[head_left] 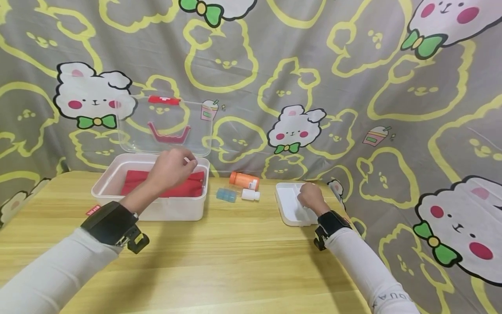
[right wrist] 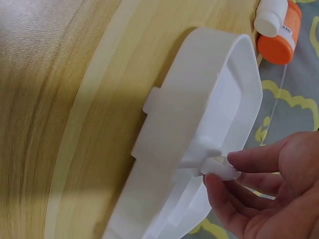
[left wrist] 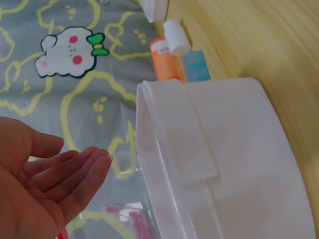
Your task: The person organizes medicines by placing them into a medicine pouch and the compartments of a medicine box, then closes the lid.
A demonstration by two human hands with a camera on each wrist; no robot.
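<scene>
There are two hands, the left hand and the right hand; two bottles, an orange bottle and a white bottle; one blue item. There is one box with one clear lid; one white tray; one white piece; two black wristbands; one surface.

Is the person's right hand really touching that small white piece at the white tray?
Touching. The right wrist view shows it: the right hand pinches the small white piece, its fingertips against it.

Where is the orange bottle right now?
In the head view, the orange bottle lies right of the open box, left of the white tray, and just behind the small white bottle.
</scene>
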